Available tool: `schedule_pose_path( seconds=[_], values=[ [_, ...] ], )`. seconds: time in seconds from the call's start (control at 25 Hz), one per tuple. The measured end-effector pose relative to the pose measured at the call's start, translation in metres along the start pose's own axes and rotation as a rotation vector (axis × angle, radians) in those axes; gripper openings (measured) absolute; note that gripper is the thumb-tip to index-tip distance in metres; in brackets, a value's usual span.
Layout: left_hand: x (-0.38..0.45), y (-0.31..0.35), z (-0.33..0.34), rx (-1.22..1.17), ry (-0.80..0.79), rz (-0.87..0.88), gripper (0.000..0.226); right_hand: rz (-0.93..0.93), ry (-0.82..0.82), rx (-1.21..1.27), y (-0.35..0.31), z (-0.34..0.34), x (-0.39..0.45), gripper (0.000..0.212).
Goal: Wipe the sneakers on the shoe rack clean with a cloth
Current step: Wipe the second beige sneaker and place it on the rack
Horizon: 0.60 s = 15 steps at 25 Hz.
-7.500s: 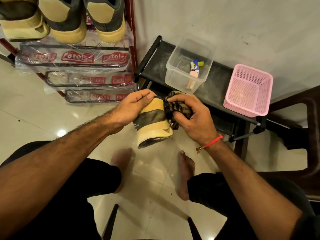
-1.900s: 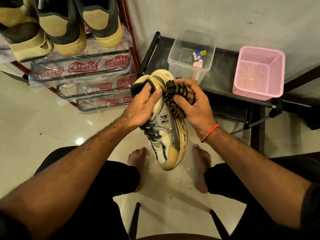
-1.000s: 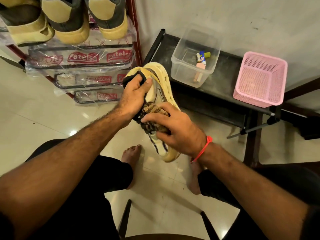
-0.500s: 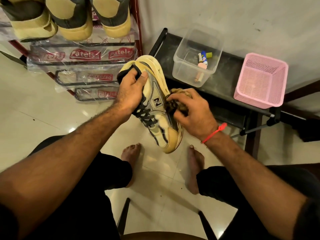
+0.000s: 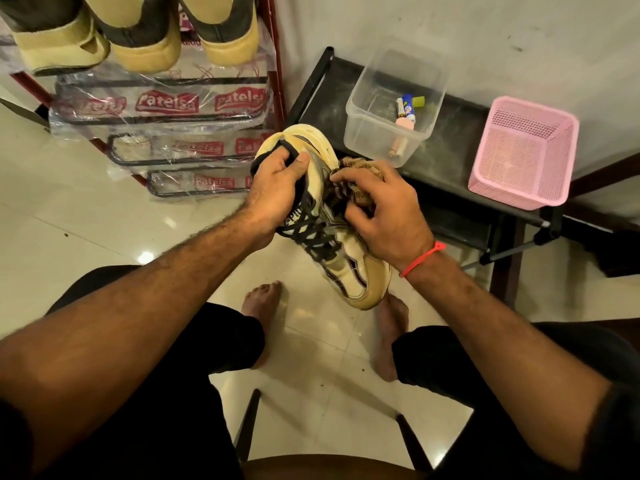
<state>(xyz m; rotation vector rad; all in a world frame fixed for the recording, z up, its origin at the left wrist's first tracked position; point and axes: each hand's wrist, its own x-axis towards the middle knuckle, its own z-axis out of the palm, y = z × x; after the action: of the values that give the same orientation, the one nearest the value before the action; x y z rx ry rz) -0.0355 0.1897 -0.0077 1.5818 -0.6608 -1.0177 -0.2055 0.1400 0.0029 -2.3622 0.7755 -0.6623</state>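
Observation:
I hold a cream and grey sneaker (image 5: 349, 271) with black laces in the air over the floor, toe pointing down toward me. My left hand (image 5: 277, 192) grips it by the black heel collar. My right hand (image 5: 384, 209) holds a bunched brown patterned cloth (image 5: 356, 168) against the shoe's right side, fingers curled over the cloth. Three more tan and dark sneakers (image 5: 138, 32) stand heels-out on the top shelf of the red shoe rack (image 5: 277, 64) at the upper left.
Lower rack shelves are wrapped in printed plastic (image 5: 166, 105). A low black bench (image 5: 457, 133) by the wall carries a clear plastic tub (image 5: 374, 133) with small items and a pink mesh basket (image 5: 519, 154). My bare feet rest on the glossy tile floor (image 5: 69, 220).
The right hand with the cloth slid from the shoe's laces to its right side and now sits slightly higher near the heel. The left hand keeps its grip on the collar.

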Motion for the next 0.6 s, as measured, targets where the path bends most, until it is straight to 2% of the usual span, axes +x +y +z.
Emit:
schedule_pose_path(
  seconds=[0.16,0.28,0.36,0.4,0.52,0.56,0.6],
  values=[
    [-0.002,0.001,0.001,0.0,-0.046,0.028,0.029,-0.108,-0.096,0.014,-0.007,0.006,-0.009,0.045],
    [-0.002,0.004,0.001,0.008,-0.08,0.057,0.028,0.112,0.03,-0.012,0.024,-0.01,0.008,0.041],
    [-0.001,0.009,-0.003,0.036,-0.055,0.083,0.027,0.153,0.03,0.01,0.032,-0.016,0.004,0.039],
    [0.0,0.012,-0.008,0.048,-0.018,0.086,0.027,0.08,-0.027,0.031,0.025,-0.012,-0.003,0.038],
    [0.007,0.015,-0.024,0.067,0.1,0.058,0.028,-0.222,-0.357,0.049,-0.002,0.002,-0.024,0.035],
    [0.008,0.015,-0.026,0.076,0.11,0.056,0.029,-0.253,-0.385,0.037,0.001,0.0,-0.018,0.036],
    [0.008,0.015,-0.025,0.086,0.109,0.056,0.03,-0.195,-0.335,0.044,0.01,-0.004,-0.009,0.037]
  ],
)
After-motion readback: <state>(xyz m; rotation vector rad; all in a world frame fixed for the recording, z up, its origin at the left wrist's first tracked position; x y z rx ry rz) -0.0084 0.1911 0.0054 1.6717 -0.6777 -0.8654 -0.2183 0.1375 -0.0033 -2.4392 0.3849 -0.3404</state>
